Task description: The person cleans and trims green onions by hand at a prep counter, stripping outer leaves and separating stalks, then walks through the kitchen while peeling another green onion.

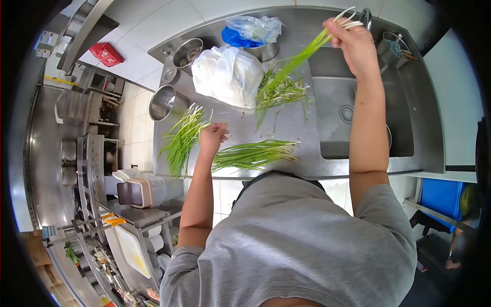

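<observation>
My right hand [353, 43] is raised over the back of the sink, closed around the white ends of a few spring onions [312, 47]. Their green leaves trail down to the left, towards a loose heap of trimmings [286, 93]. My left hand [214, 135] is low over the counter with curled fingers; whether anything small is between them I cannot make out. Just left of it lies a bunch of spring onions [183, 135]. Another bunch [255, 154] lies along the counter's front edge, to the right of my left wrist.
A full white plastic bag [225, 77] stands mid-counter, beside steel pots [166, 104] and a blue bag [238, 37]. The steel sink [332, 112] with its drain is on the right. A steel container [394, 50] holding utensils is in the back right corner.
</observation>
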Demonstrator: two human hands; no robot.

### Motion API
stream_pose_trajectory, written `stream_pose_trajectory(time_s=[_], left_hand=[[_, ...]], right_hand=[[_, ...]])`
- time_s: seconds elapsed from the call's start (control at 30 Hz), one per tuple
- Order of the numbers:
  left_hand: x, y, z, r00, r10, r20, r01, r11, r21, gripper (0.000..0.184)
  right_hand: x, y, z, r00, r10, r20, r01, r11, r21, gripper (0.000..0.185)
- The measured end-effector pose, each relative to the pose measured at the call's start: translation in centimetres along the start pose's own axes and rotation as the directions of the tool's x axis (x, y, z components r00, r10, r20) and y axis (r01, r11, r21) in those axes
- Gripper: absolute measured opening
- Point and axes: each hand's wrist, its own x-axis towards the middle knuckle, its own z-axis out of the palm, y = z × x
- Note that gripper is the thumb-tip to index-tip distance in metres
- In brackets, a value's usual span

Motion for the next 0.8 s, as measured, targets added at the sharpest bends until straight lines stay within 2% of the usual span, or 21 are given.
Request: stream_pose_trajectory(time_s=[0.03, 0.07, 0.1, 0.13, 0.17, 0.23, 0.27, 0.37, 0.4, 0.5, 0.6, 0.7, 0.77, 0.8], left_hand=[[0.2, -0.1, -0.4, 0.998, -0.014, -0.069, 0.011, 0.999, -0.042, 0.018], [0.9, -0.1, -0.5, 0.994, -0.060, -0.094, 0.041, 0.981, -0.190, 0.022], [0.8, 1.8, 0.1, 0.996, -0.023, -0.086, -0.004, 0.951, -0.308, 0.023], [0.4, 4.6, 1.0, 0.997, 0.014, -0.082, -0.047, 0.905, -0.422, 0.024], [0.1, 7.0, 2.1, 0.995, 0.053, -0.082, -0.089, 0.844, -0.529, 0.026], [0.1, 10.0, 4.1, 0.990, 0.140, -0.011, -0.122, 0.818, -0.563, 0.028], [0.2, 10.9, 5.1, 0.983, 0.185, 0.024, -0.137, 0.804, -0.579, 0.029], [0.7, 11.9, 7.0, 0.980, 0.187, 0.075, -0.107, 0.798, -0.593, 0.031], [0.5, 12.7, 7.2, 0.980, 0.183, 0.081, -0.094, 0.776, -0.624, 0.033], [1.4, 12.1, 7.6, 0.957, 0.281, 0.066, -0.191, 0.788, -0.585, 0.033], [1.7, 12.4, 7.9, 0.942, 0.322, 0.098, -0.237, 0.842, -0.485, 0.033], [2.5, 12.6, 7.4, 0.982, 0.166, 0.094, -0.110, 0.895, -0.433, 0.034], [3.8, 11.7, 7.2, 0.980, 0.201, 0.016, -0.164, 0.842, -0.514, 0.032], [3.8, 11.9, 7.2, 0.977, 0.214, -0.023, -0.191, 0.813, -0.550, 0.031]], right_hand=[[-0.3, -0.6, 0.2, 0.996, 0.076, 0.056, -0.069, 0.990, -0.124, 0.017], [-0.7, -1.0, 0.4, 0.982, 0.157, 0.100, -0.128, 0.959, -0.252, 0.018], [-1.3, 0.0, 1.7, 0.977, 0.168, 0.132, -0.122, 0.946, -0.301, 0.022], [-1.7, 0.8, 3.0, 0.946, 0.212, 0.243, -0.117, 0.927, -0.356, 0.023], [-2.2, 1.6, 4.7, 0.920, 0.322, 0.222, -0.179, 0.851, -0.494, 0.024], [-2.9, 5.4, 7.5, 0.890, 0.362, 0.278, -0.203, 0.859, -0.470, 0.025], [-3.2, 6.9, 8.8, 0.882, 0.338, 0.328, -0.116, 0.832, -0.543, 0.023], [-3.4, 9.2, 11.0, 0.910, 0.284, 0.301, -0.125, 0.881, -0.456, 0.022], [-3.2, 9.4, 11.2, 0.907, 0.312, 0.283, -0.166, 0.882, -0.441, 0.020], [-3.2, 9.9, 11.3, 0.933, 0.237, 0.270, -0.145, 0.937, -0.319, 0.020], [-3.0, 9.8, 11.0, 0.862, 0.362, 0.354, -0.267, 0.919, -0.290, 0.024], [-3.8, 9.5, 11.6, 0.970, 0.217, 0.113, -0.209, 0.975, -0.079, 0.027], [-4.4, 13.7, 12.1, 0.992, 0.100, 0.082, -0.083, 0.977, -0.195, 0.027], [-4.7, 13.5, 12.6, 0.997, 0.041, 0.070, -0.022, 0.968, -0.251, 0.027]])
